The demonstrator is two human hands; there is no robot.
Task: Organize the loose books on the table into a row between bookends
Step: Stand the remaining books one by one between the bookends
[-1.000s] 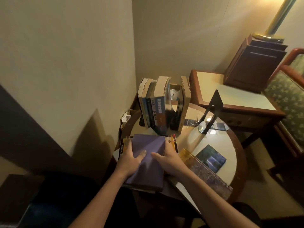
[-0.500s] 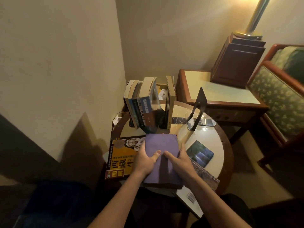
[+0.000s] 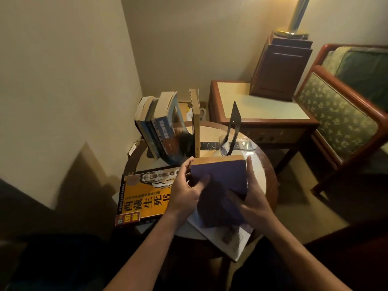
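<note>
Both hands grip the purple book [image 3: 220,185], held off the table [image 3: 266,171], top edge tilted away. Left hand [image 3: 184,192]: thumb on the cover, fingers curled behind the left edge. Right hand [image 3: 254,198] clasps the right edge, thumb blurred. Row of books [image 3: 161,131] stands beyond my left hand, black bookend [image 3: 234,122] beyond my right. Yellow book [image 3: 147,194] lies flat by my left hand, one corner hidden.

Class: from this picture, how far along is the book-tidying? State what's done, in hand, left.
Done: several upright books stand in a row. In hand: left hand and right hand grip the purple book. Left: the yellow book and a pale book lie flat; the black bookend stands apart from the row.
</note>
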